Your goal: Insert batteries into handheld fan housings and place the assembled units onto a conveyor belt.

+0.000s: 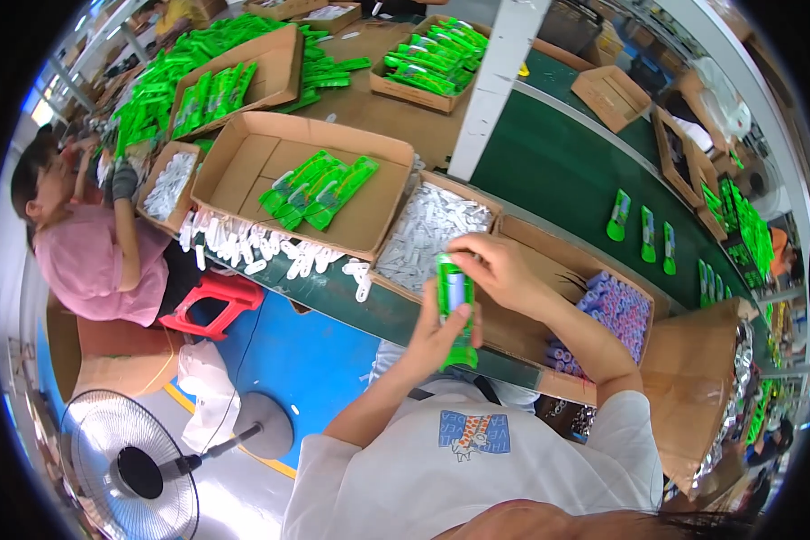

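Observation:
In front of my chest I hold a bright green package (460, 355) upright, with a pale blue item showing in its middle. My left hand (436, 331) is wrapped round its lower half, the thumb lying across the front. At its top edge, my right hand (499, 270) has thumb and fingers drawn together; whether they grip the edge or a small piece I cannot make out. Just beyond my hands stands a cardboard box of small white plastic parts (436, 220). Right of it, another box holds many purple and pink cylinders (616, 310), partly hidden by my right forearm.
A shallow cardboard tray (229, 193) holds several green packages (319, 189). White parts (270, 247) lie along the table edge. A green conveyor (549, 148) carries spaced packages. A co-worker (108, 256) sits at left near a red stool (211, 306). A fan (139, 472) stands on the floor.

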